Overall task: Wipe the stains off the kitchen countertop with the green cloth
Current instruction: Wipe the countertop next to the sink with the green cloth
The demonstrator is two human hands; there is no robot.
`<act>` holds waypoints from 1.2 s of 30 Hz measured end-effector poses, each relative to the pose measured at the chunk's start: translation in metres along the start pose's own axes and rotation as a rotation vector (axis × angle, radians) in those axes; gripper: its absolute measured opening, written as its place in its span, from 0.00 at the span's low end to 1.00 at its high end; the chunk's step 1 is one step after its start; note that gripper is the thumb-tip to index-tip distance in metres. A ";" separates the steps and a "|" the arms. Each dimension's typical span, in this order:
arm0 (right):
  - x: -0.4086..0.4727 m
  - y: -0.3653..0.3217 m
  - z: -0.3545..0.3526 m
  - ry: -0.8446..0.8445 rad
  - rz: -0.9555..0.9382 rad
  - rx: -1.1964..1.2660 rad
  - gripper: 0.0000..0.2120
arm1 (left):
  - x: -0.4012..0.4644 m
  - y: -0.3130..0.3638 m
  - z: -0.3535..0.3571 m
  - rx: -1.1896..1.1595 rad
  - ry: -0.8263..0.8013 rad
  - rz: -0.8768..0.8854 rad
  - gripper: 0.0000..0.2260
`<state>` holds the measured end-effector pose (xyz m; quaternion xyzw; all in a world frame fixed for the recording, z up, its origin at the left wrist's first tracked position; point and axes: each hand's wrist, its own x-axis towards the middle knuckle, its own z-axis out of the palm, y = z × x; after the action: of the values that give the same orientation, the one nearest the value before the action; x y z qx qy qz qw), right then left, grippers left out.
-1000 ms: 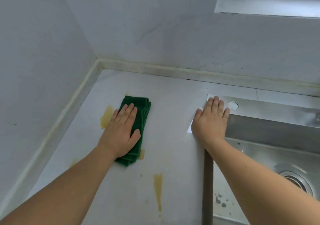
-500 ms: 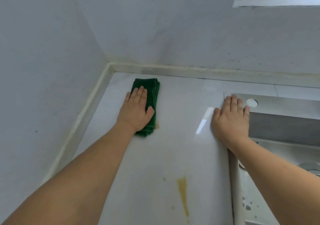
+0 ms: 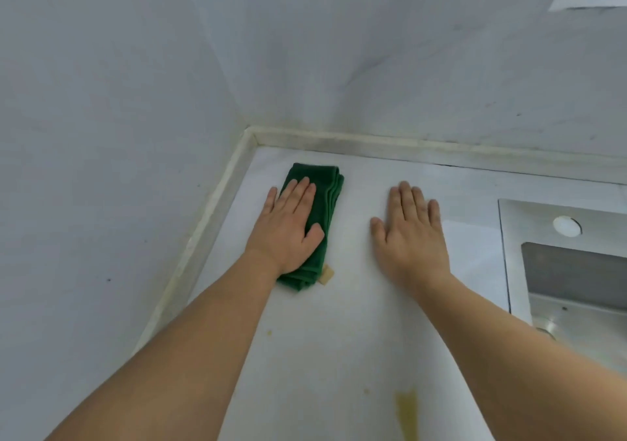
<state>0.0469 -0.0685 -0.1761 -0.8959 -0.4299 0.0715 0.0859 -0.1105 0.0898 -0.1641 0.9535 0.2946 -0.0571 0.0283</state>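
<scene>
- Head view: the green cloth (image 3: 319,223) lies folded into a long pad on the pale countertop (image 3: 356,332), in the far left corner near the raised edging strip (image 3: 210,227) that runs along the wall.
- The left hand (image 3: 288,230) lies flat on top of the cloth, palm down, fingers straight and close together pointing toward the back wall, thumb out to the side on the fabric. It pins the cloth rather than pinching it.
- The right hand (image 3: 412,237) rests flat on bare countertop beside the cloth and apart from it, fingers slightly spread, holding nothing; it looks like a brace.
- A small tan tag or stain (image 3: 326,273) shows at the cloth's near edge; which it is cannot be told.
- A yellow stain (image 3: 405,410) sits on the near part of the countertop, well apart from the cloth, with a tiny speck (image 3: 269,332) nearer the left forearm. The steel sink (image 3: 573,271) lies to the right.
- Judged from its layered edges, the cloth is light, soft and limp; the folds could slide or open under a sideways push.
- The best hold is likely the present one: a broad palm over the middle of the pad, pressing down so all layers move together on the smooth, probably slippery surface.
</scene>
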 end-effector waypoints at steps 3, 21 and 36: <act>0.000 0.000 0.003 -0.013 -0.001 -0.022 0.33 | 0.041 -0.018 -0.006 0.044 0.006 0.007 0.39; 0.004 0.000 0.002 -0.016 -0.008 -0.015 0.33 | -0.043 -0.025 0.003 -0.118 0.028 0.038 0.30; 0.005 0.001 0.000 -0.025 0.009 -0.022 0.31 | 0.011 -0.047 0.000 -0.174 0.067 0.077 0.25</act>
<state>0.0510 -0.0655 -0.1765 -0.8978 -0.4276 0.0783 0.0706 -0.1284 0.1350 -0.1666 0.9594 0.2623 0.0019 0.1034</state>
